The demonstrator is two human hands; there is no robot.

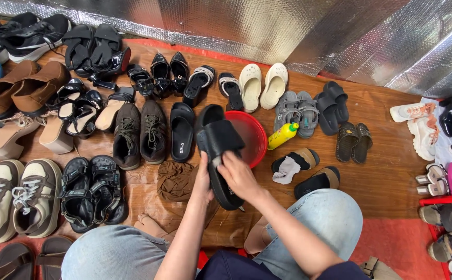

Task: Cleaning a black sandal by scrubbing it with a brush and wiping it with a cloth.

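Black slide sandal [220, 155] held at centre of frame, tilted, toe end up, heel end down toward the knees. Left hand [203, 182] against the sandal's left edge, fingers closed round the sole from behind, thumb side showing. Right hand [240, 175] laid on the footbed just below the strap, fingers together and pressed onto a small pale cloth [216, 162] that shows only as a sliver between fingertips and sandal. Strap sits just above the right fingertips; lower half of the sole runs under the right palm and wrist.

Red basin [252, 136] directly behind the sandal, partly covered by it. Yellow bottle [282, 136] lying on its side just right of the basin, green cap pointing upper right. Matching black slide [182, 130] flat on the brown floor mat [381, 171] just left of the held one. Brown crumpled cloth [176, 180] beside the left wrist. Grey rag [286, 170] draped over a tan-and-black sandal [304, 158] at right of centre. Rows of other shoes across the upper and left frame. Silver foil sheeting [288, 26] along the top.
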